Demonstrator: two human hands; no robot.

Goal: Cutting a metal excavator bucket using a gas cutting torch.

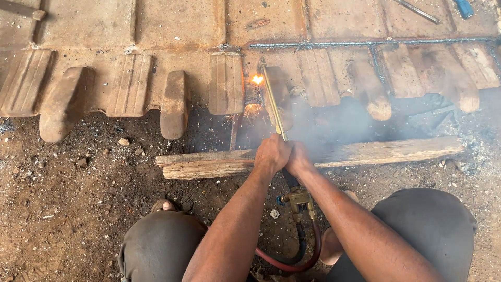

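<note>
Both hands, left (271, 154) and right (298, 158), grip the torch (273, 102) closed. Its flame (257, 79) is cutting the plate (177, 31), probably mid-cut; next needs steady travel along the line

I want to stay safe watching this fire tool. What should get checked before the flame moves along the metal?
1. Both hands gripping torch: left hand, right hand - ok.
2. Flame on the rusty plate - ok.
3. Hoses clear of sparks - ok.
4. Wooden plank near sparks and smoke - not ok.
5. Gloves on hands - not ok.
6. Eye protection - cannot tell.
</note>
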